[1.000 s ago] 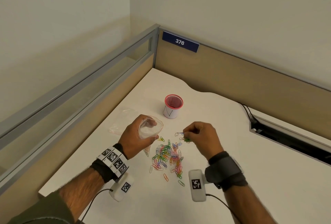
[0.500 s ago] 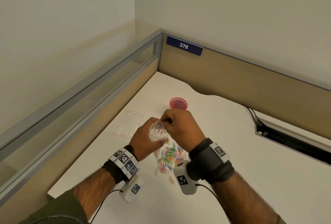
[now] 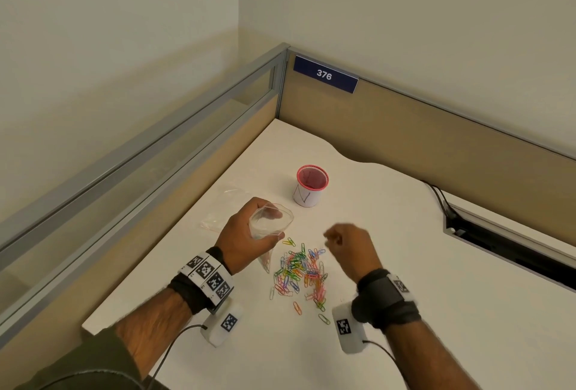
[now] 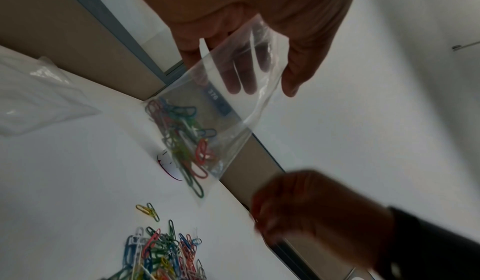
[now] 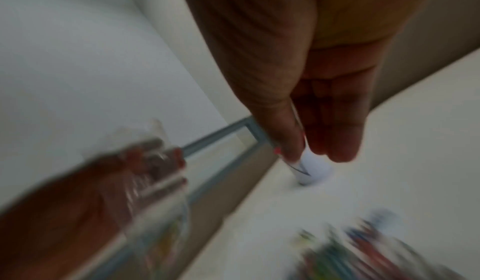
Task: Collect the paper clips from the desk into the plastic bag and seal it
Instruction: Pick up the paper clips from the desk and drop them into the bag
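Observation:
My left hand grips a clear plastic bag by its open mouth, just above the desk. In the left wrist view the bag hangs from the left hand, with several coloured paper clips at its bottom. A loose pile of coloured paper clips lies on the white desk between my hands. My right hand hovers over the pile's far right edge. It is blurred, its fingers relaxed, and nothing shows in them. The right wrist view shows the right hand with fingers nearly straight.
A pink-rimmed white cup stands behind the pile. A second clear bag lies flat left of my left hand. Beige partition walls close the desk's back and left. A cable slot cuts the desk at right.
My right hand was at the bag's mouth with clips half a second ago. It has since pulled back right and down over the pile, holding nothing. The left hand still holds the bag.

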`<state>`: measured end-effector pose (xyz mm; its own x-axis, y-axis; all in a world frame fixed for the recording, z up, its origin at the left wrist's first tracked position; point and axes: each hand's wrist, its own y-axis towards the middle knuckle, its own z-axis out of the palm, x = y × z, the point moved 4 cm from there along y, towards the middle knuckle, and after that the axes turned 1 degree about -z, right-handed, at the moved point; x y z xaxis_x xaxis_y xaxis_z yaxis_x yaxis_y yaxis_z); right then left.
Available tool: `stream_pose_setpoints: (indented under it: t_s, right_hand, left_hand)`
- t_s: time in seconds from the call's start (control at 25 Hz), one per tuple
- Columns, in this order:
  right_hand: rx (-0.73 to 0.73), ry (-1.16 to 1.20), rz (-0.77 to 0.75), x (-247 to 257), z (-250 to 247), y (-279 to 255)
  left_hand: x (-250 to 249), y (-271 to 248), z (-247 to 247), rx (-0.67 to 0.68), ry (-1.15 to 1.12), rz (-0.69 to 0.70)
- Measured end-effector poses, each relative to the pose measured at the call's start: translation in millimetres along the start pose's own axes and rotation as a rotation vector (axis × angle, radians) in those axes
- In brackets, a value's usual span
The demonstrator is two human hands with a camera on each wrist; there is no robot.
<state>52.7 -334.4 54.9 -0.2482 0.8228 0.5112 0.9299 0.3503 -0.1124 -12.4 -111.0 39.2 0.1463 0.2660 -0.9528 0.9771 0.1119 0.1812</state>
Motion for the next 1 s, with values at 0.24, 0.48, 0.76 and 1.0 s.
stream_pose_setpoints:
  t_s: [0.24,0.48,0.76,1.0]
  right_hand:
    - [0.314,-0.094,0.359,-74,85,-71]
    - [0.135,-0.071,0.361,-60,113,-53]
    - [0.135,-0.040,0.206,-48,95,-5]
    - [0.305,-0.350,-0.055,-36,113,-7]
  left_hand:
    - [2,0,-9,-0.031,-0.014,-0.019]
    - [0,1,-10,-0.029,-0.006,-0.011]
    - [-1,-1,-10,-0.025,0.008,-0.026]
    - [-2,-2,-10,-0.032,0.010,-0.018]
